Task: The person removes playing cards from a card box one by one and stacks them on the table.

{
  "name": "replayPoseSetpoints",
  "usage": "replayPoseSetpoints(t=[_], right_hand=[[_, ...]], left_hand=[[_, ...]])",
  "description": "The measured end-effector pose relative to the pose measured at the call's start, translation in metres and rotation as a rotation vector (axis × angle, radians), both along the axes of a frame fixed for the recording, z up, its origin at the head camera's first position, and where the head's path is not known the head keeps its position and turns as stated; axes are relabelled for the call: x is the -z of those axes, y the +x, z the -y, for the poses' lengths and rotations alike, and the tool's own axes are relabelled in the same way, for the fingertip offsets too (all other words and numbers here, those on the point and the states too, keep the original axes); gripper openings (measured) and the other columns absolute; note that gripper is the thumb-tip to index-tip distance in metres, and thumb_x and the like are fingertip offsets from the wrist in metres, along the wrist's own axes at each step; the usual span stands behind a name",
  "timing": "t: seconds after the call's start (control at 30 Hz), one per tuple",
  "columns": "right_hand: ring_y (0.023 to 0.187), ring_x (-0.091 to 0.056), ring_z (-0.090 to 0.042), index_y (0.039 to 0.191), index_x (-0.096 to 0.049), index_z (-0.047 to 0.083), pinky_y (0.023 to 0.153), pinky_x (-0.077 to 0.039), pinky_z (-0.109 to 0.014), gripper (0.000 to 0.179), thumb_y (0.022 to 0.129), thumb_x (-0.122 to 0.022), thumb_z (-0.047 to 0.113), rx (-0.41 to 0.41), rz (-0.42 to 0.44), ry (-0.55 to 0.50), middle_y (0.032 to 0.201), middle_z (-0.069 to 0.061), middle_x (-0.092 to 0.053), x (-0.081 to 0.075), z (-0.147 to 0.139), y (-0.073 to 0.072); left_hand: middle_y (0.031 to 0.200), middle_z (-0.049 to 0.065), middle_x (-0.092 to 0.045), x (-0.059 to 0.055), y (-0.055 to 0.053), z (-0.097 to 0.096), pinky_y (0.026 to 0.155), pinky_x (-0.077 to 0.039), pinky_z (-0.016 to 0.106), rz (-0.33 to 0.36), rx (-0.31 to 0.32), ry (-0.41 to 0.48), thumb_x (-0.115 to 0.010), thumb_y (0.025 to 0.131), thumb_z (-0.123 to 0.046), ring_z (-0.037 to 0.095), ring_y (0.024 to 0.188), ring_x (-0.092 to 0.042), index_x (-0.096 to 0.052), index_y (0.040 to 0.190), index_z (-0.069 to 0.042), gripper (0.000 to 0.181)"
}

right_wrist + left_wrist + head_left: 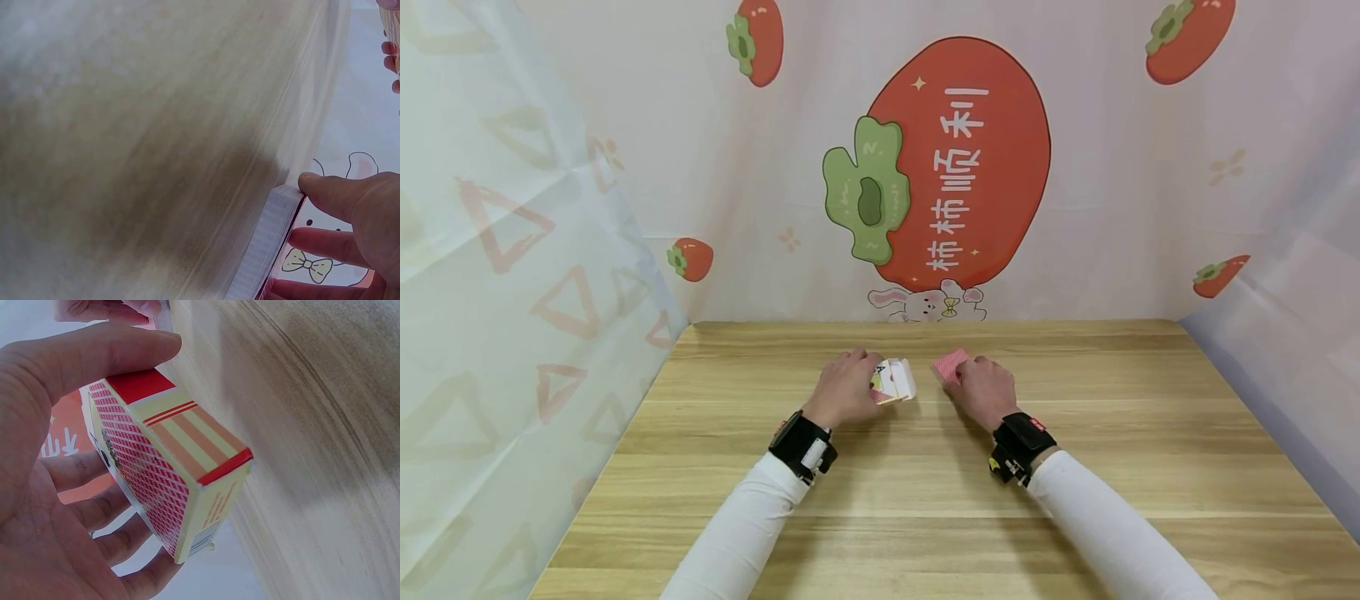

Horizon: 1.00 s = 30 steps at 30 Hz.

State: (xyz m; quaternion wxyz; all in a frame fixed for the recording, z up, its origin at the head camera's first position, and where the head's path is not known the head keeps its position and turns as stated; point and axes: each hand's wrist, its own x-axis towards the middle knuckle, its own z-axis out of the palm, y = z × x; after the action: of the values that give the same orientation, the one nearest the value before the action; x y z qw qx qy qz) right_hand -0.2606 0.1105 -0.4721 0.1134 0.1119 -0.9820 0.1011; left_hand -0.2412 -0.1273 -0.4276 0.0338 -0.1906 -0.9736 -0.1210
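In the head view my left hand (844,392) grips a playing-card box (893,382) just above the table, its white flap open toward the right. The left wrist view shows the box (147,469) between thumb and fingers, with a red patterned face, a striped side and a barcode on one end. A short way to the right, my right hand (988,390) holds a deck of playing cards (950,365), red backs up. In the right wrist view the thumb and fingers are at the edges of the deck (265,244). Whether the deck touches the table, I cannot tell.
A wood-grain table (925,517) lies under both hands. Behind it hangs a pale cloth (1097,208) printed with persimmons and a rabbit. More patterned cloth (512,292) closes the left side, and pale cloth stands at the right.
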Motion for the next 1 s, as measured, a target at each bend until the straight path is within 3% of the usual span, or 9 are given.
replayPoseSetpoints(t=[1.0], right_hand=[[0.055,-0.044,-0.017,0.079,-0.065,0.013,0.046,-0.033,-0.032,0.027,0.079,-0.067,0.04,0.012,0.022,-0.037,0.06,0.0,-0.046,0.0007,-0.001,-0.0026]], left_hand=[[0.105,0.004,-0.052,-0.0001,0.0002,0.0002,0.07,-0.041,0.038,-0.013,0.017,-0.006,-0.076,0.06,-0.033,0.021,0.089,-0.048,-0.054,0.121,-0.011,0.068]])
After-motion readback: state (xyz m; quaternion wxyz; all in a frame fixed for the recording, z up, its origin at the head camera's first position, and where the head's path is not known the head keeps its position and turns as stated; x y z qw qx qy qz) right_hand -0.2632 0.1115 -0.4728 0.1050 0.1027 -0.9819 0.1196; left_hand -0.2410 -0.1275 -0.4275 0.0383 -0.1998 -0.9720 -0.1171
